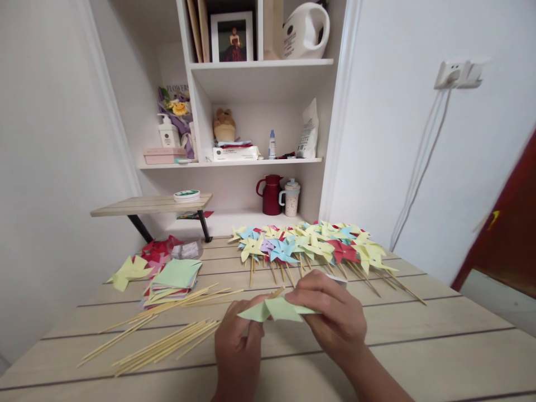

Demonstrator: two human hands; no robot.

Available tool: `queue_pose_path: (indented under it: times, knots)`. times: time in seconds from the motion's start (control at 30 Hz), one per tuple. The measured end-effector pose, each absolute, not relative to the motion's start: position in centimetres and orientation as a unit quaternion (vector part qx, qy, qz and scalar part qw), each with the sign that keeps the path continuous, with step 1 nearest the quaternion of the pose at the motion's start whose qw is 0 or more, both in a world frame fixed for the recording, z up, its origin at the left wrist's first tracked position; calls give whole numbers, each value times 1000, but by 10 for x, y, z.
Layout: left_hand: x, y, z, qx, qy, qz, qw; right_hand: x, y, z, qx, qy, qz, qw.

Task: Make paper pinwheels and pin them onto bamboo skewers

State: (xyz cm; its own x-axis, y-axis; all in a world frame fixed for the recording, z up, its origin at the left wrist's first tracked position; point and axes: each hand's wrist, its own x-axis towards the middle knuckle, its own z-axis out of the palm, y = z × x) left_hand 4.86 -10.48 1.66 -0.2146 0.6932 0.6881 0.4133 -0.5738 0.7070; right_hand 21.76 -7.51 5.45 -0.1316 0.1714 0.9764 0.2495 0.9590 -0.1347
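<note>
A pale green paper pinwheel (281,309) is held between my two hands above the front middle of the table. My left hand (238,338) is closed on its left side, thumb and fingers pinching the paper. From the right, my right hand (333,312) grips the opposite edge, fingers bent over the top. A short bit of wooden stick (277,291) shows just behind the paper; which hand bears it I cannot tell. Beyond my hands lie many finished pinwheels (282,250) on sticks, in yellow, blue, red and purple.
Loose wooden sticks (167,346) lie left of my hands. Behind them are a stack of coloured paper squares (178,274) and a yellow folded paper piece (130,272). A small raised shelf (151,205) stands at the back left. A red jug (272,195) and a cup (292,200) stand at the back.
</note>
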Motion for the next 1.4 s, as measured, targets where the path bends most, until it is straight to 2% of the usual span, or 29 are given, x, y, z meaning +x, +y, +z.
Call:
queue_pose_path:
  times: [0.27,0.7,1.4]
  knots:
    - [50,-104,16,615,449,643,82,217,-76,54,-140,-750,-29,646]
    - [50,-103,13,625,445,629,128,219,-80,47,-151,-744,-15,650]
    - [52,-106,19,628,448,631,78,215,-81,51,-150,-731,-21,666]
